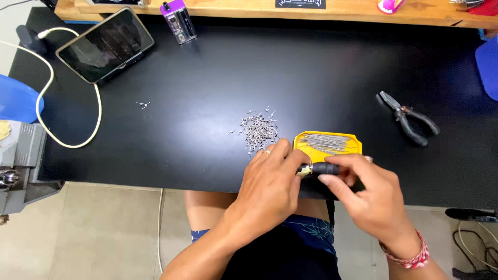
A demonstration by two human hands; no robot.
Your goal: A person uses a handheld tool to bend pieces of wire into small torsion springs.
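Observation:
My right hand (365, 197) grips a small black-handled tool (326, 168) with a brass tip, held level at the near edge of the black table (218, 72). My left hand (270, 186), with a ring on one finger, pinches the tool's brass tip from the left. Just behind the hands lies a yellow tray (306, 149) filled with thin metal pins. A loose pile of small bent metal pieces (257, 129) is spread on the table to the left of the tray.
Black pliers (410, 122) lie to the right. A tilted phone (105, 44) with a white cable (78, 140) sits at the far left, a small purple device (179, 22) behind. Two stray metal pieces (143, 105) lie left of centre. A wooden shelf (353, 13) borders the back.

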